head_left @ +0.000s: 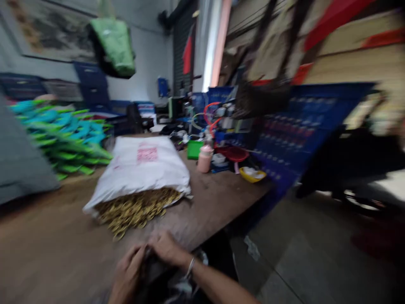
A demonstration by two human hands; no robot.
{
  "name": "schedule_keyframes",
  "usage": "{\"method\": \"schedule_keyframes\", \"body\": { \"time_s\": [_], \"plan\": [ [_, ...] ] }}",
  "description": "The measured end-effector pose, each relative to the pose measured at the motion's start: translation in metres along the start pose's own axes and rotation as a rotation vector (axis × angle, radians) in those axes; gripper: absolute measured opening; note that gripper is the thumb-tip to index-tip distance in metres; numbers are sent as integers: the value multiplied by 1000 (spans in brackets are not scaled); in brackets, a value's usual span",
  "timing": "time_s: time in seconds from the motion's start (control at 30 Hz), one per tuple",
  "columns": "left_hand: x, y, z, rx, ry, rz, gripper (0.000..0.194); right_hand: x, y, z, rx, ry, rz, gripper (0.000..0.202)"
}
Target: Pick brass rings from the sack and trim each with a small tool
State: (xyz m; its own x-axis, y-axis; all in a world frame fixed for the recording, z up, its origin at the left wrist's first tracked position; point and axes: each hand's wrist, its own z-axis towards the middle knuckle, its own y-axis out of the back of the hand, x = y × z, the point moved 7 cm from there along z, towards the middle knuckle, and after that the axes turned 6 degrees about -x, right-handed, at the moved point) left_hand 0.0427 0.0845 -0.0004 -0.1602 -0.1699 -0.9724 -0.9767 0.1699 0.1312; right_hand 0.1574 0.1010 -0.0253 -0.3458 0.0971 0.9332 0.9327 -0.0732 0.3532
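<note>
My left hand [128, 272] and my right hand [166, 246] are close together at the table's near edge, fingers curled inward. Both are closed around something small that I cannot make out, hidden by the fingers and smeared by motion. A bracelet [190, 267] circles my right wrist. Just beyond the hands, a white woven sack [142, 162] with a red printed mark lies on its side. From its open mouth, many brass-coloured rings [136, 213] spill onto the brown table [209, 211].
Green and blue pieces [69, 135] are heaped at left. Toward the back right stand a pink bottle [205, 159], a green box [194, 149], a red basket [234, 153] and a yellow dish [252, 174]. Blue bins [291, 131] line the right side. A green bag [115, 46] hangs overhead.
</note>
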Motion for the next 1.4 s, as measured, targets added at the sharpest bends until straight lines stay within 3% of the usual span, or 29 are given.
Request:
{"method": "schedule_keyframes", "body": {
  "time_s": [0.03, 0.3, 0.7, 1.07, 1.2, 1.4],
  "plan": [
    [3, -6, 0, 70, 46, -46, 27, 5, 4, -1, -13, 17, 35, 14],
    [29, -4, 5, 49, 200, -270, 27, 7, -2, 2, 27, 55, -7, 24],
    [32, -1, 3, 115, 246, -517, 27, 8, -12, 5, 70, 5, 24, 26],
    [30, -2, 2, 131, 251, -562, 33, 11, -12, 4, 80, -1, 46, 26],
    [28, -1, 2, 124, 206, -601, 32, 15, -5, 3, 33, 128, -138, 21],
    [24, 3, 3, 82, 150, -491, 34, 21, -16, -10, 166, 335, -410, 15]
  ]
}}
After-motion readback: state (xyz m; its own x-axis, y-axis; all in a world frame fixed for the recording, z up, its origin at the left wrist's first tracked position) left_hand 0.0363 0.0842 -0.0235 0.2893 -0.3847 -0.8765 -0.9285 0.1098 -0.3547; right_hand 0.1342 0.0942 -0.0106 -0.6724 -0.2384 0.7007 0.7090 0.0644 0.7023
